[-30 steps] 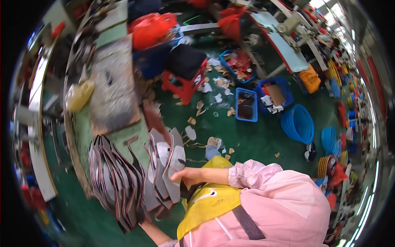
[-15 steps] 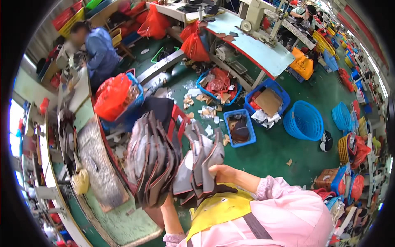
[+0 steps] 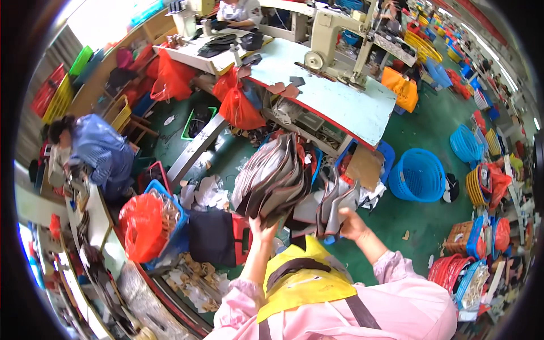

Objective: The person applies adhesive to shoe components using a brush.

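Big grey bundle (image 3: 272, 178), dark-edged layers all fanned out, right around the centre of the frame. I'm in the room looking at it, so which hand's got it?

Left hand (image 3: 263, 228), gripping the bottom end. Can't make out every finger, the layers cover some. Forearm comes up steeply from the lower part of the frame, tipped a bit right, pink sleeve (image 3: 241, 300) bunched below it.

And the right hand (image 3: 352, 222)?

Closed on the right edge of a smaller grey bundle (image 3: 328, 204), just right of the big one. Its forearm slants up and left from the lower right, so the two arms lean in toward each other. Both bundles are held up above the yellow apron (image 3: 306, 300).

Anything around them?

Round blue basket (image 3: 399, 178) off to the right, pale blue worktop (image 3: 354, 105) in the upper middle.
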`<state>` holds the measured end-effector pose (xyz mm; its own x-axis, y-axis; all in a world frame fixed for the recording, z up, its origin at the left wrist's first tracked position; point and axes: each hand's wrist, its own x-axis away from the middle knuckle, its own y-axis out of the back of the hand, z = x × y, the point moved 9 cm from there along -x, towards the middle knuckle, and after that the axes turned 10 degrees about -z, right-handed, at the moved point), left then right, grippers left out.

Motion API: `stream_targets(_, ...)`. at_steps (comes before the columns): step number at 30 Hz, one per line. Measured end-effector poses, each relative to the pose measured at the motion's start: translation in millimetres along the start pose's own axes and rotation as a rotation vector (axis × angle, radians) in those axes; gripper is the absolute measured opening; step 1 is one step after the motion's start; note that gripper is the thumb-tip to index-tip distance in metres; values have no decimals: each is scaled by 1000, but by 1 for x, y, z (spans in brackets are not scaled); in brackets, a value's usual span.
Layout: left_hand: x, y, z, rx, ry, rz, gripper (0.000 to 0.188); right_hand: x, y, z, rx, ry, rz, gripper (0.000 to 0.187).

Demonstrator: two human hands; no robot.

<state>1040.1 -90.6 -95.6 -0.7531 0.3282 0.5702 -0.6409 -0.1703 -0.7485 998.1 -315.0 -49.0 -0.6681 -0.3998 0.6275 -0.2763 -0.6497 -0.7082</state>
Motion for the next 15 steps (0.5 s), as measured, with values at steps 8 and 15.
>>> stream_targets(8, -190, -229, 42, -496, -87, 362, 47, -94, -37, 244, 77, 422, -71, 28)
stream_targets(15, -355, -323, 56, -501, 6, 265, 42, -213, -21, 398, 212, 398, -37, 44)
